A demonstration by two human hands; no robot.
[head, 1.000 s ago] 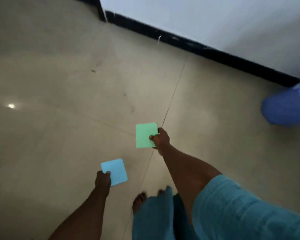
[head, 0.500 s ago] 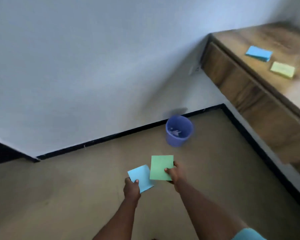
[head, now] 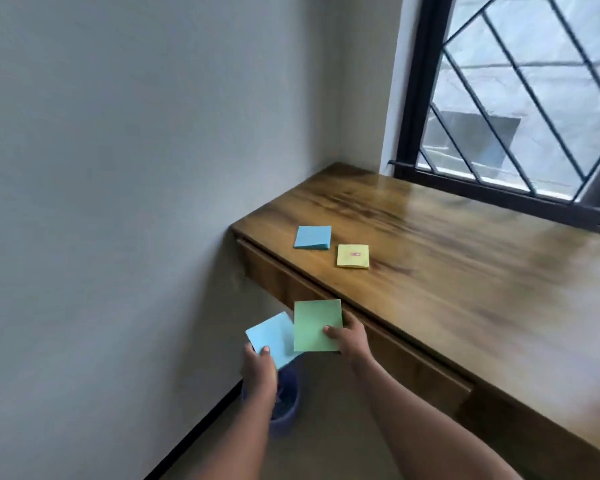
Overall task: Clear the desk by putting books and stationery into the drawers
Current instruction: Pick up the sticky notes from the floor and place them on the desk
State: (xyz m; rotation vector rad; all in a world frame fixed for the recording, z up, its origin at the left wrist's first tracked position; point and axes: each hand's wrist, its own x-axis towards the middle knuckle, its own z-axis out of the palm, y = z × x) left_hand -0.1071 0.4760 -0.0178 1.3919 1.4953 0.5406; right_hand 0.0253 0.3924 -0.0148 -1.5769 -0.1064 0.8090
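My left hand (head: 260,367) pinches a light blue note pad (head: 272,336) by its near corner. My right hand (head: 349,337) grips a green note pad (head: 314,323) at its right edge, thumb on top. Both pads are held in the air in front of the wooden desk (head: 447,258), just below its closed drawer front (head: 388,344). On the desk's left end lie a blue note pad (head: 312,237) and a yellow note pad (head: 353,256), side by side and apart.
A blue bin (head: 284,400) stands on the floor under my left forearm, by the wall. A grey wall (head: 136,202) closes the left side. A barred window (head: 516,109) sits behind the desk.
The view has swung up from the floor to the desk corner. My two hands have come together, and the blue and green pads now sit close to the desk's front edge.
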